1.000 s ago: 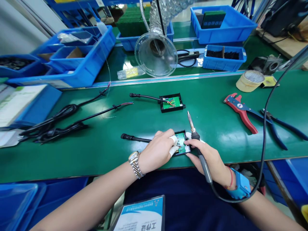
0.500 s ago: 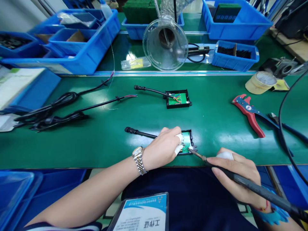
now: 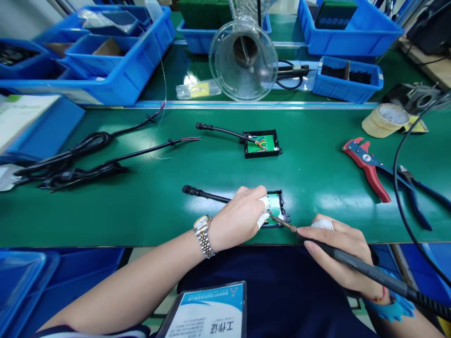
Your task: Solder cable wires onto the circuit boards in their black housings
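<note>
My right hand [image 3: 343, 251] grips a soldering iron [image 3: 366, 268] by its dark handle, pen-fashion. The iron's tip reaches the green circuit board [image 3: 275, 203] in an open black plastic case [image 3: 282, 206], close to my left fingertips. Over the left part of that case lies my left hand [image 3: 237, 213], fingers closed together and finger cots on two of them. What they pinch is hidden beneath the hand. A short black cable [image 3: 207, 194] with a connector comes out from behind the left hand.
Farther back lies a second black case [image 3: 262, 155] with coloured wires on its board. Coiled black cables [image 3: 95, 141] are at left. Wire strippers [image 3: 368, 166], cutters [image 3: 416, 202] and a cream-coloured tub [image 3: 382, 123] sit at right. A clear fume funnel [image 3: 225, 61] hangs behind, among blue bins [image 3: 352, 42].
The soldering iron's tip has moved left across the board, from near its right edge to beside my left fingertips. My right hand shifted left with it; the left hand stays put.
</note>
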The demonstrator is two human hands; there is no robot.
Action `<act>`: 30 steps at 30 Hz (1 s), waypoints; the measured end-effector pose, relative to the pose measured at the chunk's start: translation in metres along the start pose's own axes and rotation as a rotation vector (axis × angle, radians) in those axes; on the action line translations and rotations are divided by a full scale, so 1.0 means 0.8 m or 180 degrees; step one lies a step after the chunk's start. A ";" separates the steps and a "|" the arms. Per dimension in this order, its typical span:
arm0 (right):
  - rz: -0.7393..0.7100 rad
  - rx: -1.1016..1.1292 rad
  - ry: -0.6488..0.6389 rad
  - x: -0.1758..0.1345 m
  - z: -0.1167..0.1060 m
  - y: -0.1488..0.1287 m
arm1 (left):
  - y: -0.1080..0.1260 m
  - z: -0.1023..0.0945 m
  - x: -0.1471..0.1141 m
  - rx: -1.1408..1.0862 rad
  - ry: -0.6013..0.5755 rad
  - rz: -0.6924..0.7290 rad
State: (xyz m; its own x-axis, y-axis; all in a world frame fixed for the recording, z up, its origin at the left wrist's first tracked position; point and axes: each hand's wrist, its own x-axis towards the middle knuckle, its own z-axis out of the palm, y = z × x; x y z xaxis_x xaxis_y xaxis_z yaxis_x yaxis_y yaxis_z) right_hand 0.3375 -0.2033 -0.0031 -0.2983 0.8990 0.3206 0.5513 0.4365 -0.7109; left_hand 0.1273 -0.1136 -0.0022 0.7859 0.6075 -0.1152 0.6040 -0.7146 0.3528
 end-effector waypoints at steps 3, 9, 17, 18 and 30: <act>0.0031 -0.0008 0.0029 -0.003 0.001 0.002 | -0.001 0.001 -0.001 0.0017 0.0007 0.0011; -0.0007 0.0010 0.0058 -0.003 0.003 0.001 | -0.001 0.001 -0.001 0.0032 -0.0018 -0.0024; -0.0120 -0.0042 0.0033 0.001 0.002 -0.006 | -0.001 0.001 0.000 0.0013 -0.0028 -0.0016; -0.0135 -0.0068 0.0031 0.002 0.002 -0.006 | 0.000 0.000 0.000 0.0013 -0.0019 -0.0017; -0.0215 -0.0054 0.0332 0.001 -0.015 -0.012 | 0.000 0.000 0.001 0.0036 -0.0047 -0.0045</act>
State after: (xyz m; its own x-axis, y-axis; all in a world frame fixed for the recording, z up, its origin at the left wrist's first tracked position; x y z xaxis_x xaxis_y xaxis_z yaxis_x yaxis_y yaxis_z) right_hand 0.3416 -0.2064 0.0112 -0.2532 0.8659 0.4314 0.5461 0.4960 -0.6751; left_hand 0.1282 -0.1129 -0.0023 0.7792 0.6124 -0.1337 0.6164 -0.7100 0.3405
